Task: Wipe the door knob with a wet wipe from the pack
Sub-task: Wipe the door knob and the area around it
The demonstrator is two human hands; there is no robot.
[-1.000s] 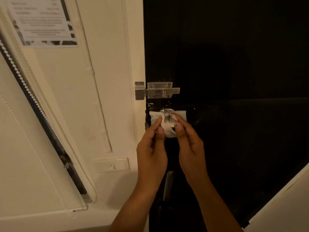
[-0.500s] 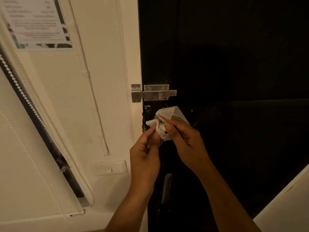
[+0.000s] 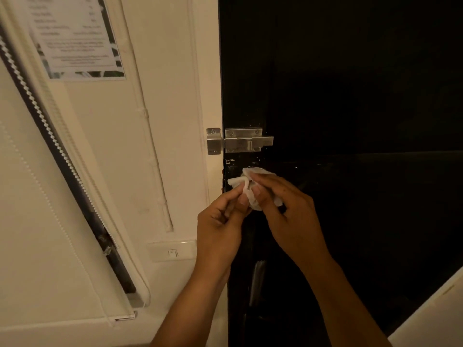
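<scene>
A white wet wipe (image 3: pixel 250 186) is wrapped over the door knob on the black door (image 3: pixel 350 96), just below the metal latch. The knob itself is almost fully hidden under the wipe. My left hand (image 3: pixel 220 221) pinches the wipe's left side with thumb and fingertips. My right hand (image 3: pixel 288 209) lies over the wipe from the right, fingers curled around the covered knob. The wipe pack is not in view.
A steel slide bolt (image 3: pixel 240 141) bridges the door and the cream frame above the knob. On the wall to the left are a light switch (image 3: pixel 172 251), a cable conduit (image 3: pixel 152 156), a printed notice (image 3: pixel 75 38) and a window blind (image 3: pixel 50 196).
The wipe, spread flat over the knob a second ago, is now bunched around it. My right hand has turned over the knob's top right, and my left hand pinches the left edge.
</scene>
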